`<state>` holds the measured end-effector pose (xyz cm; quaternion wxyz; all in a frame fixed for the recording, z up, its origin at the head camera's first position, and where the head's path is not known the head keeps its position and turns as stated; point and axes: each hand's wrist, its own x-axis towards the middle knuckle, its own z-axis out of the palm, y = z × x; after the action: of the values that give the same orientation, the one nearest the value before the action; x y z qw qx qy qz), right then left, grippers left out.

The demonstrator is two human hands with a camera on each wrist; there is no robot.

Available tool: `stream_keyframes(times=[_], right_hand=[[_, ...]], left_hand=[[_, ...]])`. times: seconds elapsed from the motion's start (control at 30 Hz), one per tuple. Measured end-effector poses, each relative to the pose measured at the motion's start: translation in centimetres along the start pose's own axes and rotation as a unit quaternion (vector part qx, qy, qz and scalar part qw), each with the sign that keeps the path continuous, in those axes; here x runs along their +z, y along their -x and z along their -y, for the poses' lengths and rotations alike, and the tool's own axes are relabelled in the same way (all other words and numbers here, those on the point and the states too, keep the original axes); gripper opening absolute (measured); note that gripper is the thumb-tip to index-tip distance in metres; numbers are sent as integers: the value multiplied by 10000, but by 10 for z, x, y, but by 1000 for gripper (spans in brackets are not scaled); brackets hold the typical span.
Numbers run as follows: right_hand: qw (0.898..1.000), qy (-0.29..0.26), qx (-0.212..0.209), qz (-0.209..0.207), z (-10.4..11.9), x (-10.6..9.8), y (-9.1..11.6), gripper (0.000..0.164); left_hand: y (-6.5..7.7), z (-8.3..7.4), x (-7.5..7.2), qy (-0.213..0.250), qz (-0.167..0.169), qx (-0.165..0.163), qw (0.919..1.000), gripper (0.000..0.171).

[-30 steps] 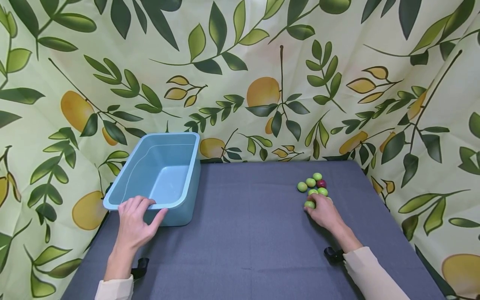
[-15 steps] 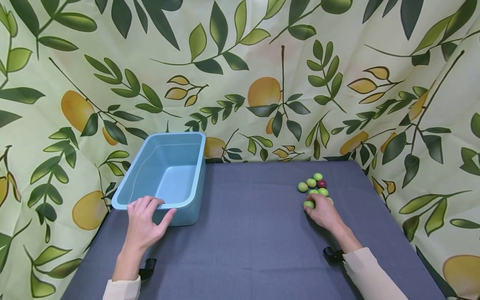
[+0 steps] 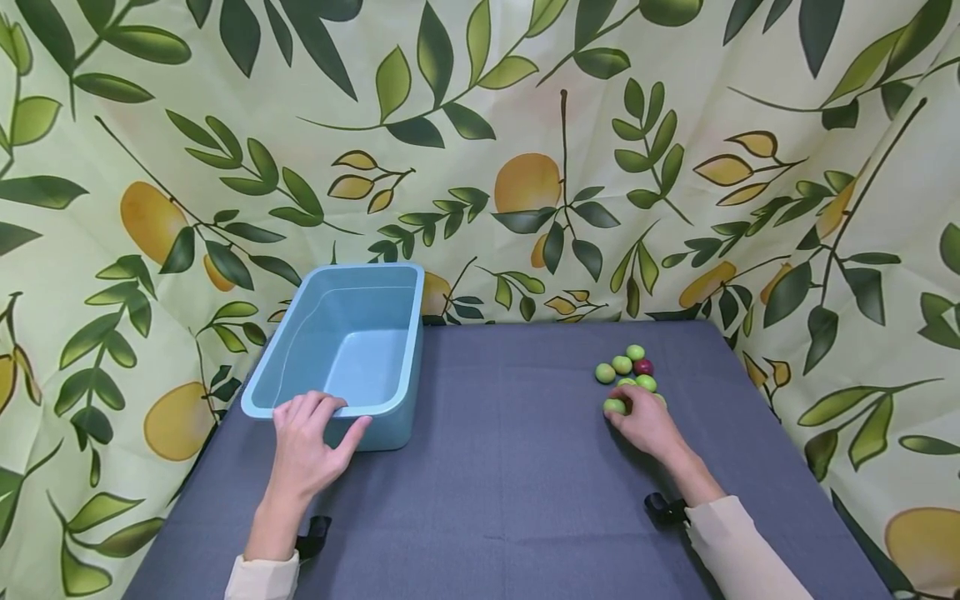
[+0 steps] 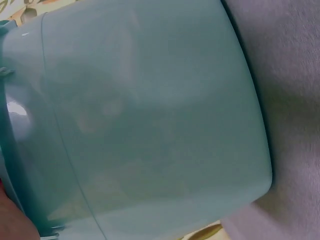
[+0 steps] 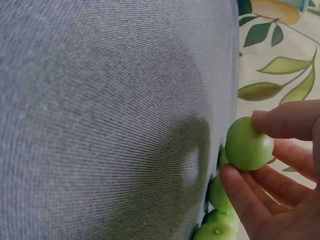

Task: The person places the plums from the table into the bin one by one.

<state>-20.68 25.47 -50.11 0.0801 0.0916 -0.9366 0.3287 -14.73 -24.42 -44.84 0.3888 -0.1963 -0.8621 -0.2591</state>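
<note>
Presently, a green fruit (image 5: 249, 144) is pinched between the thumb and fingers of the right hand (image 3: 649, 423), at the near left of a small cluster; whether it touches the desk (image 3: 495, 467) cannot be told. Just beyond lie other green fruits (image 3: 622, 365) and a dark red fruit (image 3: 642, 367), some partly hidden. Well apart to the left, the left hand (image 3: 309, 446) grips the near rim of a blue bin (image 3: 411, 367). The step in hand appears to be the pick-up; the next move calls for a steady pinch, clear of the neighbours.
</note>
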Motion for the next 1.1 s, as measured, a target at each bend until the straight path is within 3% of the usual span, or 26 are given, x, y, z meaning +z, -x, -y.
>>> stream_keyframes(times=[0.47,0.77,1.1], right_hand=[[9971,-647,375,-133,-2,2,3,22],[9879,-1440,558,-161,3,-2,5,23],[9823,-1759,636,-51,10,-7,0,29]], left_hand=[[-3,-17,12,-73,-25,68,9999,55],[-4,-23,18,-73,10,80,9999,55],[-6,-30,25,-35,105,-39,9999,55]])
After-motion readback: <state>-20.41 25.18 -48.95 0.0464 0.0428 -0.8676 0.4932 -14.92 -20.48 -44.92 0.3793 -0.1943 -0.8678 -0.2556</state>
